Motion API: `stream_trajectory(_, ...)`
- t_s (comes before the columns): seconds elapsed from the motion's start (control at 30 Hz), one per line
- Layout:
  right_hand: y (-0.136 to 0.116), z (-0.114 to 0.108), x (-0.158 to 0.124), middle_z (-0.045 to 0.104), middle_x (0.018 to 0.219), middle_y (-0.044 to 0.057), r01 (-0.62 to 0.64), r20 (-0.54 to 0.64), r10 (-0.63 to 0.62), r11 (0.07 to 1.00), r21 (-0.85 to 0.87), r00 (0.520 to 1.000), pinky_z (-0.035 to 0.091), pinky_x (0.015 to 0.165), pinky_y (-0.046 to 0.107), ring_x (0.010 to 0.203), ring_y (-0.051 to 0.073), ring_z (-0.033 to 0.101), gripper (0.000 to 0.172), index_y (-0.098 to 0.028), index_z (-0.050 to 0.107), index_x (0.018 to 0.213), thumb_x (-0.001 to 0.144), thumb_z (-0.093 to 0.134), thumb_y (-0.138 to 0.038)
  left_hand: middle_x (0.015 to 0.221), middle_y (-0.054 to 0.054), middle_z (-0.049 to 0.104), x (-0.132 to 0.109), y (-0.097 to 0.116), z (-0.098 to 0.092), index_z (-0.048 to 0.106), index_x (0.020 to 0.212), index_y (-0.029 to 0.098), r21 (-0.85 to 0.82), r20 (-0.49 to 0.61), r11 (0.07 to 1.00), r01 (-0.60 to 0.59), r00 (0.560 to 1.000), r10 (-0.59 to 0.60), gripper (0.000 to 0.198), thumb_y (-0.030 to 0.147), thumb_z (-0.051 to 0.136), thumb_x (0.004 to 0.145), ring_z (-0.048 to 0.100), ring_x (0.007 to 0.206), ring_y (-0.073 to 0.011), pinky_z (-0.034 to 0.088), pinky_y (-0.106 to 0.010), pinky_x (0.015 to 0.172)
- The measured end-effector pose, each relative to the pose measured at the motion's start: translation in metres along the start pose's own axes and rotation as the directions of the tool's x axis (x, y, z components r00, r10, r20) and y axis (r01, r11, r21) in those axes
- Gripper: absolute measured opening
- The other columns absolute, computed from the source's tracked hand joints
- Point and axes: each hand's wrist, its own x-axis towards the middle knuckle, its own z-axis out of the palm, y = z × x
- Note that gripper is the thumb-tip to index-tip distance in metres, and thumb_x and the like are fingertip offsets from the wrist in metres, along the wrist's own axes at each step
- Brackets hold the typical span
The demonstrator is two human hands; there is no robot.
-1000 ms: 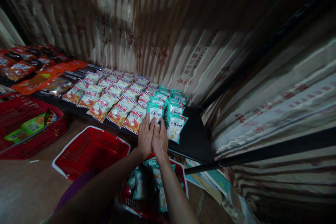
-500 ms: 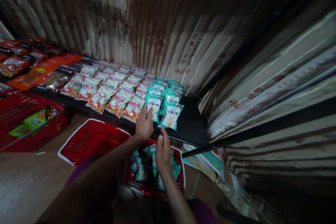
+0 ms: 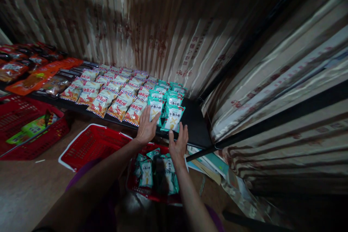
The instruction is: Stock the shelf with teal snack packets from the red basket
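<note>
My left hand [image 3: 147,127] is open, its fingers spread at the lower left of a green-and-white snack bag [image 3: 156,108] on the black shelf [image 3: 194,125]. Whether the fingertips touch that bag I cannot tell. My right hand [image 3: 178,145] is open too, fingers apart, just below the front green-and-white snack bag [image 3: 173,116] of the right-hand row. Behind these two, more green bags stand in two short rows. Under my wrists a red basket [image 3: 136,188] holds several bags of the same green kind, partly covered by my right arm.
Orange-and-white snack bags [image 3: 102,100] fill the shelf on the left, with orange packets [image 3: 35,79] farther along. Another red basket [image 3: 89,145] stands on the floor, and a third basket [image 3: 51,134] holds green packets. A dark pole [image 3: 244,136] runs along the right, before a striped curtain.
My right hand has moved up and right, from over the basket to the shelf's front edge, and its fingers have spread. My left hand stays by the green bags, fingers wider apart.
</note>
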Motion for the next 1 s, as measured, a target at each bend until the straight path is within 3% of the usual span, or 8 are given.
stream_trajectory(0.17,0.005,0.019,0.022,0.025,0.148,0.021,0.034,0.007,-0.034,0.998,-0.052,0.999,0.026,0.105,0.053,0.139,0.031,0.020,0.067,-0.013,0.032,0.141,0.088,0.034,-0.054,0.156,-0.007,-0.002,0.001,0.004,0.002,0.046,0.132,0.028,0.049,0.057,0.997,-0.053,0.997,0.050,0.052,0.016,0.052,0.082,-0.001,0.142,-0.0336,0.022,-0.057,0.108)
stream_trajectory(0.3,0.001,0.025,0.030,0.026,0.148,0.022,0.072,-0.078,-0.081,0.991,-0.111,0.994,0.026,0.105,0.053,0.138,0.032,0.022,0.070,-0.012,0.029,0.142,0.087,0.037,-0.055,0.156,-0.009,-0.001,0.004,0.002,0.005,0.055,0.122,0.023,0.051,0.075,0.997,-0.052,0.996,0.048,0.042,0.019,0.054,0.081,0.001,0.142,-0.0343,0.022,-0.055,0.109)
stream_trajectory(0.43,0.001,0.028,0.037,0.020,0.151,0.021,0.124,-0.073,-0.136,0.980,-0.154,0.988,0.029,0.103,0.054,0.138,0.034,0.021,0.069,-0.016,0.030,0.142,0.086,0.041,-0.055,0.156,-0.009,0.003,0.008,-0.001,0.006,0.058,0.115,0.019,0.024,0.072,0.996,-0.082,0.994,0.080,0.036,0.014,0.050,0.080,0.004,0.142,-0.0322,0.023,-0.054,0.109)
stream_trajectory(0.67,0.001,0.038,0.041,0.023,0.149,0.022,0.059,-0.061,-0.066,0.991,-0.120,0.996,0.032,0.101,0.051,0.134,0.033,0.029,0.067,-0.014,0.029,0.143,0.089,0.035,-0.053,0.156,-0.008,0.005,0.010,-0.002,0.008,0.061,0.106,0.016,-0.023,0.052,0.993,-0.115,0.992,0.116,0.033,0.011,0.049,0.075,0.004,0.142,-0.0311,0.022,-0.054,0.110)
stream_trajectory(0.83,-0.001,0.039,0.040,0.024,0.149,0.020,0.055,-0.051,-0.061,0.992,-0.112,0.997,0.032,0.102,0.049,0.133,0.032,0.030,0.067,-0.015,0.029,0.143,0.088,0.036,-0.054,0.157,-0.006,0.001,0.008,-0.002,0.010,0.057,0.117,0.019,-0.021,0.031,0.994,-0.109,0.993,0.110,0.046,0.011,0.050,0.073,0.004,0.142,-0.0326,0.022,-0.056,0.109)
stream_trajectory(1.0,0.000,0.039,0.040,0.026,0.149,0.019,0.079,-0.045,-0.084,0.992,-0.102,0.995,0.031,0.103,0.050,0.135,0.030,0.027,0.069,-0.016,0.024,0.144,0.088,0.036,-0.054,0.156,-0.008,-0.005,0.005,0.000,0.013,0.041,0.136,0.022,-0.014,0.021,0.997,-0.072,0.997,0.072,0.063,0.013,0.050,0.073,0.003,0.142,-0.0340,0.021,-0.059,0.108)
